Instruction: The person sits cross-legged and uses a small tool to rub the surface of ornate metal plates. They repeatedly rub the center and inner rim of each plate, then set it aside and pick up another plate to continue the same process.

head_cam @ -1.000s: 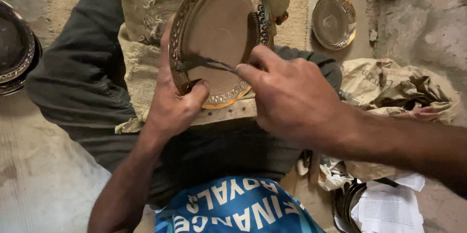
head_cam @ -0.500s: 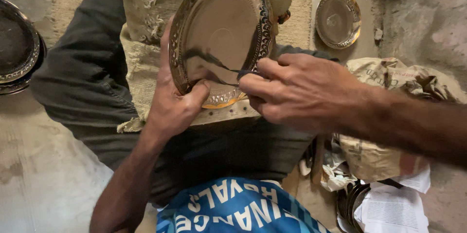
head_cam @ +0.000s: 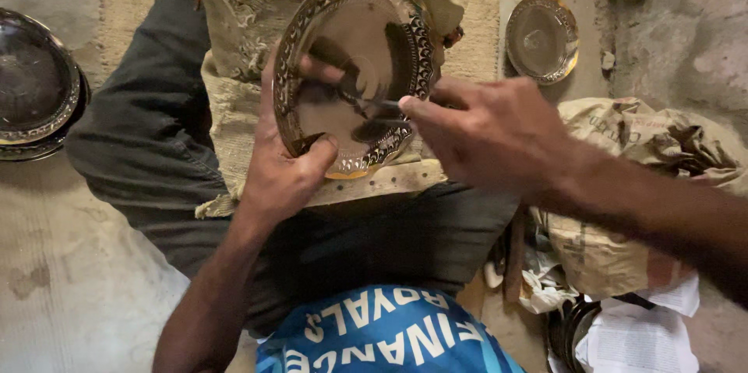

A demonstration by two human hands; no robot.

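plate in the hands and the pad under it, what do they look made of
The plate looks like metal, probably brass: a shiny centre that mirrors the fingers, a gold-toned rim and a stamped or engraved pattern band. The left hand steadies it while the right hand works a thin dark tool, likely steel. The pad looks like coarse burlap, frayed and woven.

Only packaging-type stuff here: a crumpled tan sack with faint dark print is slumping at the right, and some white printed paper sheets are lying just below it in the bottom right corner. No signs or screens showing.
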